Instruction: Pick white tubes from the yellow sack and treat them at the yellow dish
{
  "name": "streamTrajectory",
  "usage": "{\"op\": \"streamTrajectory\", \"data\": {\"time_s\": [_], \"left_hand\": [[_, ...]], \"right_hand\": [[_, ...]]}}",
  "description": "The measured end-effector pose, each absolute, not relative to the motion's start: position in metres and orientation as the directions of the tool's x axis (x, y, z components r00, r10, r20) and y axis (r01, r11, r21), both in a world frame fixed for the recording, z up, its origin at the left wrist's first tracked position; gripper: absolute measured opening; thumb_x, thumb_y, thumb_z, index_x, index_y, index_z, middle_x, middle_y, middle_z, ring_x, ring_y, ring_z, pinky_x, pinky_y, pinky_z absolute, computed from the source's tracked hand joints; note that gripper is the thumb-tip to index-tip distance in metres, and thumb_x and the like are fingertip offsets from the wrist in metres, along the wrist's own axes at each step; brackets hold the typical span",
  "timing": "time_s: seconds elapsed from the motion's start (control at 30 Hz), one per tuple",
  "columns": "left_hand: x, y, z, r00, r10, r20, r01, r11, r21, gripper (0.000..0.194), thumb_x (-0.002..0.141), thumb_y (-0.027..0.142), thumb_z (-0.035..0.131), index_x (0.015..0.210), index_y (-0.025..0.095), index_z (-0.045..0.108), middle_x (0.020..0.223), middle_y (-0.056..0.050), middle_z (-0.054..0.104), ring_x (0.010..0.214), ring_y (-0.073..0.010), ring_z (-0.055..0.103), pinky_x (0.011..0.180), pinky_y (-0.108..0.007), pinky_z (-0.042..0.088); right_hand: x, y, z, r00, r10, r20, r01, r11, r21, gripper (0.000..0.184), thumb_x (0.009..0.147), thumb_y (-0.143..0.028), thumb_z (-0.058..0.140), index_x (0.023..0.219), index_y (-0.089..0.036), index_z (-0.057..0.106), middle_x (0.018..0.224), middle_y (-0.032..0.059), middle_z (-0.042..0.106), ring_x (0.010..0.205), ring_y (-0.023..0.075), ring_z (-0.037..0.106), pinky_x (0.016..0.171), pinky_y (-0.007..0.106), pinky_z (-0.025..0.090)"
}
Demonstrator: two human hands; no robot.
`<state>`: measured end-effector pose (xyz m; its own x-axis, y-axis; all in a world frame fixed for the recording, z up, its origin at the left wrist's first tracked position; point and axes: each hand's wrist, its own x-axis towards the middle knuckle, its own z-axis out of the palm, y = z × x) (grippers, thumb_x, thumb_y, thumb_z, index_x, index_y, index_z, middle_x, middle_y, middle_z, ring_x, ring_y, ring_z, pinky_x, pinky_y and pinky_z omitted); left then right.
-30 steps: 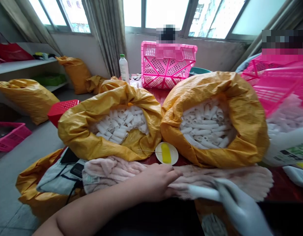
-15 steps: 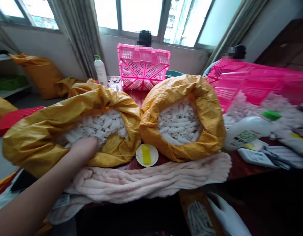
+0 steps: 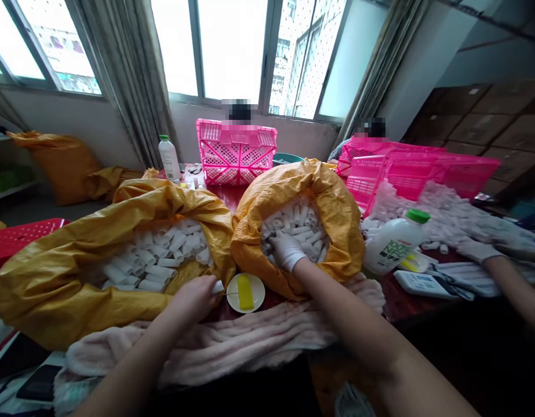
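Note:
My left hand (image 3: 196, 298) is closed on a short white tube (image 3: 218, 286), just left of a small white dish (image 3: 259, 301) with a yellow pad (image 3: 245, 291) on it. A thin stick (image 3: 231, 294) runs from beside the tube to the pad. My right hand (image 3: 288, 253), in a white glove, reaches into the right yellow sack (image 3: 245, 240), its bent fingers among many white tubes (image 3: 308, 231). Its fingertips are partly hidden, so what they grip is unclear. The left yellow sack (image 3: 119, 310) lies open, showing more white tubes (image 3: 158, 258).
A pink towel (image 3: 250, 341) lies along the table edge. On the right are a bottle with green cap (image 3: 389, 243), a white box (image 3: 424, 284) and a co-worker's gloved hand (image 3: 478, 250) by piled tubes. Pink baskets (image 3: 239, 153) stand behind, with people beyond.
My left hand has left the left sack and moved right to the dish with a white tube. My gloved right hand has risen from the lower right into the right sack. The view has tilted up.

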<state>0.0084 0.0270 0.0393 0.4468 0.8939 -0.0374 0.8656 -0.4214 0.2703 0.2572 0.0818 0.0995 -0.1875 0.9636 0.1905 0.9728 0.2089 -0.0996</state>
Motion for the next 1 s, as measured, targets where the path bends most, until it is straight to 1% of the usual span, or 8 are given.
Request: {"op": "streamTrajectory", "data": {"time_s": [0.1,0.2,0.27,0.33,0.5,0.7,0.9,1.0], "left_hand": [[0.006,0.025,0.026,0.466,0.884,-0.024,0.841,-0.435,0.322,0.016,0.080,0.033,0.041,0.076,0.019,0.049,0.081,-0.004,0.060,0.076,-0.0163,0.055,0.067,-0.025,0.038],[0.003,0.025,0.017,0.448,0.894,0.020,0.812,-0.416,0.408,0.014,0.081,0.031,0.041,0.077,0.020,0.047,0.081,-0.003,0.059,0.075,-0.0149,0.054,0.065,-0.024,0.037],[0.003,0.025,0.014,0.426,0.904,0.033,0.798,-0.393,0.456,0.014,0.082,0.032,0.041,0.078,0.020,0.046,0.081,-0.002,0.059,0.074,-0.0145,0.054,0.065,-0.023,0.037],[0.005,0.024,0.013,0.410,0.911,0.042,0.797,-0.380,0.469,0.016,0.083,0.034,0.039,0.079,0.020,0.046,0.081,-0.003,0.059,0.075,-0.0149,0.055,0.065,-0.024,0.037],[0.008,0.024,0.012,0.388,0.919,0.065,0.820,-0.377,0.431,0.018,0.084,0.035,0.038,0.082,0.019,0.047,0.083,-0.004,0.060,0.078,-0.0165,0.055,0.068,-0.025,0.038],[0.008,0.025,0.014,0.377,0.924,0.064,0.828,-0.368,0.423,0.019,0.084,0.036,0.039,0.078,0.020,0.047,0.079,-0.003,0.060,0.074,-0.0156,0.055,0.063,-0.025,0.036],[0.007,0.025,0.012,0.370,0.925,0.083,0.836,-0.371,0.404,0.019,0.084,0.037,0.041,0.076,0.020,0.045,0.076,-0.002,0.059,0.072,-0.0151,0.054,0.062,-0.024,0.035],[0.007,0.025,0.012,0.370,0.925,0.086,0.840,-0.373,0.393,0.019,0.084,0.037,0.041,0.076,0.020,0.045,0.076,-0.002,0.059,0.070,-0.0148,0.054,0.062,-0.024,0.034]], "right_hand": [[0.258,0.067,0.099,-0.176,0.924,0.340,0.956,0.243,-0.166,0.019,0.073,-0.028,0.057,0.085,-0.015,0.063,0.107,0.0155,0.056,0.098,0.0278,0.051,0.084,0.039,0.040],[0.249,0.031,0.090,-0.206,0.846,0.491,0.740,0.463,-0.488,0.024,0.083,-0.029,0.046,0.103,-0.019,0.056,0.109,0.0092,0.056,0.098,0.0208,0.052,0.086,0.035,0.043],[0.237,0.012,0.075,-0.292,0.855,0.428,0.518,0.518,-0.680,0.027,0.086,-0.028,0.042,0.111,-0.023,0.051,0.104,0.0040,0.060,0.093,0.0161,0.056,0.083,0.030,0.047],[0.226,0.005,0.055,-0.356,0.875,0.329,0.458,0.470,-0.754,0.029,0.086,-0.028,0.042,0.113,-0.025,0.050,0.105,0.0018,0.062,0.095,0.0158,0.058,0.086,0.030,0.047],[0.220,0.030,0.018,-0.265,0.915,0.303,0.653,0.402,-0.642,0.028,0.083,-0.022,0.044,0.108,-0.025,0.058,0.113,0.0037,0.060,0.108,0.0221,0.052,0.100,0.044,0.035],[0.229,0.039,0.009,-0.379,0.891,0.251,0.620,0.446,-0.646,0.031,0.081,-0.018,0.045,0.109,-0.024,0.057,0.114,0.0038,0.059,0.107,0.0190,0.053,0.098,0.039,0.039],[0.233,0.032,0.004,-0.333,0.900,0.280,0.610,0.432,-0.664,0.028,0.080,-0.015,0.044,0.104,-0.021,0.059,0.107,0.0057,0.062,0.099,0.0185,0.057,0.093,0.037,0.043],[0.234,0.030,0.004,-0.327,0.902,0.281,0.621,0.429,-0.656,0.030,0.080,-0.016,0.045,0.108,-0.020,0.056,0.108,0.0066,0.061,0.100,0.0188,0.056,0.093,0.038,0.043]]}}
